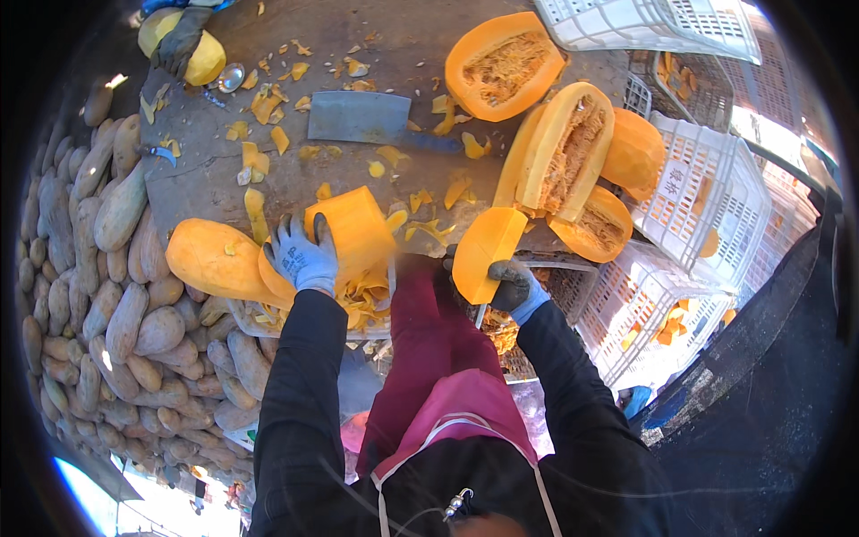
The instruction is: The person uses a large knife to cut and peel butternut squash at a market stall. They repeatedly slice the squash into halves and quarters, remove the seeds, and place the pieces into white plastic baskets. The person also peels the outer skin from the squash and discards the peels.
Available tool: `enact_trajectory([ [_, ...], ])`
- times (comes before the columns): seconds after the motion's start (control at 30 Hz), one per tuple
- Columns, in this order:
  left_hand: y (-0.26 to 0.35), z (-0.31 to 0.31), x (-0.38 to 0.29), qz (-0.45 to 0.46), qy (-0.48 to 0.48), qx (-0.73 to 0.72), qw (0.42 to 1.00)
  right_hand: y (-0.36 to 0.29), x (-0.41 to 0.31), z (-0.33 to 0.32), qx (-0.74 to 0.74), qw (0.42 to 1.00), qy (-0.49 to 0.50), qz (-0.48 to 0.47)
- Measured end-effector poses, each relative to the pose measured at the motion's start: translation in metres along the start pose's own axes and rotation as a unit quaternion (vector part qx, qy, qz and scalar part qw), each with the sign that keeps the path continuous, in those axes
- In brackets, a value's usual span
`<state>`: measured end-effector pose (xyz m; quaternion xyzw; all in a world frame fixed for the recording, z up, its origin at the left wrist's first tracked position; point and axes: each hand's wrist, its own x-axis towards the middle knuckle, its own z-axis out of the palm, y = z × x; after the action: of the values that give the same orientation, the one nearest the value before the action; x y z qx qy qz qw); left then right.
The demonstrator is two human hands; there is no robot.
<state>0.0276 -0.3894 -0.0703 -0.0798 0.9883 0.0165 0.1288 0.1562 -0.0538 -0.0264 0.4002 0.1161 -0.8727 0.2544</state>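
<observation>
My left hand (305, 258), in a light-blue glove with dark fingertips, grips a peeled orange squash piece (356, 235) near the board's front edge. Its fingers also reach over another peeled piece behind the palm, partly hidden by the glove. Just left of it lies a long peeled squash (215, 258). A thick cut wedge of squash (486, 252) is held upright by my right hand (513, 288), whose glove has a dark palm. Farther back, a cleaver (360, 115) with a broad rectangular blade rests flat among peelings, its handle towards the right.
Halved squashes with fibrous cores (507, 64) are piled on the board's right side. White plastic crates (698, 181) stand beyond them. A heap of unpeeled squashes (158, 329) fills the left. At the far left, another person's gloved hand (181, 43) holds a yellow squash near a spoon (231, 78).
</observation>
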Motion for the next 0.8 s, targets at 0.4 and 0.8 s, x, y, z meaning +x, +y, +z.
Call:
enact_trajectory([
  [0.4,0.009,-0.01,-0.003,-0.015,-0.019,0.013,1.0,-0.074,-0.357,-0.157,0.26,0.803,0.133,-0.52],
  [0.8,0.02,-0.033,0.002,-0.017,-0.035,-0.005,0.999,-0.041,0.151,0.064,-0.918,0.213,0.149,-0.299],
])
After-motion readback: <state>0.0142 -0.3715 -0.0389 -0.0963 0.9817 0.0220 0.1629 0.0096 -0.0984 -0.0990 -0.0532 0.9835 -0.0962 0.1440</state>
